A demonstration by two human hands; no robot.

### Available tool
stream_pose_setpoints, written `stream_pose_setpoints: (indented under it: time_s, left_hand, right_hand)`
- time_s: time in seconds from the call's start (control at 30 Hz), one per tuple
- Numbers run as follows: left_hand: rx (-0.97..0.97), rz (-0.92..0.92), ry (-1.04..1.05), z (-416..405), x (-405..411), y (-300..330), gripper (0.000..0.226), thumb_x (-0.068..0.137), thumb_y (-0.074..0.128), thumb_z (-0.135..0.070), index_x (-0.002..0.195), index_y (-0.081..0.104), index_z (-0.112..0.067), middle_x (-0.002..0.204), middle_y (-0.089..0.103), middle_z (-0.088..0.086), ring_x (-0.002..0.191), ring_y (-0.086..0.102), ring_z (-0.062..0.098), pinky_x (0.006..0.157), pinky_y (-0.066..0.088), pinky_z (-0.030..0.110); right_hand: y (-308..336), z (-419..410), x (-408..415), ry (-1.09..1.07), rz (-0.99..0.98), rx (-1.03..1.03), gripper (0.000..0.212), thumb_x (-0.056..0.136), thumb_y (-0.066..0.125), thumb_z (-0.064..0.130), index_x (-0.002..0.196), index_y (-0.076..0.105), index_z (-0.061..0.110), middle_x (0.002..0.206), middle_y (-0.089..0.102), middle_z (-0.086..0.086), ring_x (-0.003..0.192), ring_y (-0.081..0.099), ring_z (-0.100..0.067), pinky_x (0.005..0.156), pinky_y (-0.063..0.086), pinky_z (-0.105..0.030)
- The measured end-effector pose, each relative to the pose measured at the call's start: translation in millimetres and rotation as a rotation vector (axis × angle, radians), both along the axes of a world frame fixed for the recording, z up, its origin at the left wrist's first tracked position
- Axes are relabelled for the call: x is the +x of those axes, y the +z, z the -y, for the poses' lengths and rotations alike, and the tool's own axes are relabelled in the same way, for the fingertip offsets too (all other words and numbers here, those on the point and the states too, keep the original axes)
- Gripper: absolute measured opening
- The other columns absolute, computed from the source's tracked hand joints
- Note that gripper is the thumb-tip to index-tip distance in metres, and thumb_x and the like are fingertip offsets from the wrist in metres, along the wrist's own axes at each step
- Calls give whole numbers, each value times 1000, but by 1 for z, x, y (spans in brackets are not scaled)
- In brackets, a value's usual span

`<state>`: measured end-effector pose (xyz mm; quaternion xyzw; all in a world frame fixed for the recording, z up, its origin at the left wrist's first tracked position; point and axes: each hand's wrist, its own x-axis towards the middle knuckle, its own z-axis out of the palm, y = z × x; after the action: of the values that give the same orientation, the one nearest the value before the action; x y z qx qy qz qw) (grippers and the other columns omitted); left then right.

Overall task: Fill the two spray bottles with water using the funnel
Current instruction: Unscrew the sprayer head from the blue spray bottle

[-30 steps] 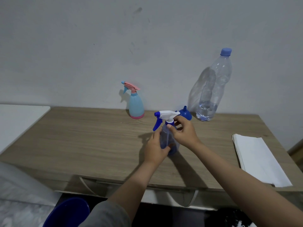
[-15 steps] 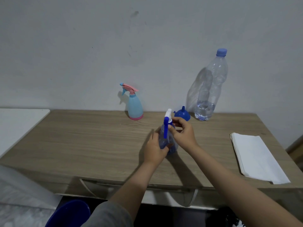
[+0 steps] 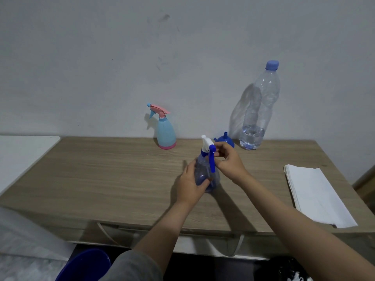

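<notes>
A clear blue spray bottle (image 3: 203,173) stands upright on the middle of the wooden table (image 3: 113,179). My left hand (image 3: 191,183) grips its body from the left. My right hand (image 3: 228,159) pinches its white and blue spray head (image 3: 209,148) at the neck, and the blue trigger points down toward me. A light blue spray bottle with a pink head (image 3: 165,128) stands at the back by the wall. Behind my right hand a blue funnel (image 3: 225,139) lies mouth down. A tall clear water bottle (image 3: 258,110) with a blue cap holds a little water at the bottom.
A stack of white paper towels (image 3: 316,197) lies on the table's right side. A white surface (image 3: 22,153) adjoins the table on the left. Below the front edge is a dark blue bucket (image 3: 85,266). The wall runs right behind the table.
The spray head has turned on the blue bottle: its nozzle pointed left, and now the trigger faces me. My right hand twisted it while my left hand held the body still.
</notes>
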<state>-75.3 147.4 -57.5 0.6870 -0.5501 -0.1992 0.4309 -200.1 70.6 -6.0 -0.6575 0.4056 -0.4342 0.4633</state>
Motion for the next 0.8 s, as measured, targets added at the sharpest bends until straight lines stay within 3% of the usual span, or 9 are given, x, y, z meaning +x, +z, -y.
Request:
stream_pose_setpoints:
  time_s: [0.07,0.17,0.3,0.4,0.6,0.8]
  left_hand:
    - [-1,5,3,0,0,0,67,79,75,-31,137,42,-27,130,55,-10,116,55,7,89,54,33]
    - [4,-10,4,1,0,0,68,78,75,-31,138,42,-26,130,55,-10,116,54,7,90,54,32]
    - [8,-9,-5,1,1,-1,70,77,76,-31,137,41,-29,131,54,-12,117,54,7,90,54,31]
    - [17,27,-3,1,1,-2,69,78,75,-34,137,39,-32,131,54,-14,115,55,6,88,55,33]
    - [23,13,-2,0,0,-2,68,79,73,-34,138,39,-32,131,54,-13,115,54,6,87,56,34]
    - [27,15,-13,-1,-1,-5,70,78,74,-33,139,38,-32,132,53,-14,116,54,6,90,55,33]
  right_hand:
    - [1,2,4,-18,-2,32,38,71,78,0,103,58,2,89,62,4,80,57,-7,77,52,-22]
    - [1,2,7,-30,-7,33,27,71,75,-3,92,60,4,78,60,10,75,55,-6,73,50,-21]
    - [-2,0,2,20,-29,-27,32,77,69,-5,101,66,16,91,66,10,82,59,-1,74,48,-17]
    - [-2,-1,1,6,4,1,38,77,71,-3,112,60,8,102,65,0,90,59,-8,79,51,-20]
    - [1,-3,7,-45,-16,40,27,73,76,1,91,57,8,82,58,8,78,54,-6,76,50,-21]
    - [-3,-6,-1,-5,6,5,34,77,71,-4,105,59,11,95,63,8,83,59,2,76,51,-16]
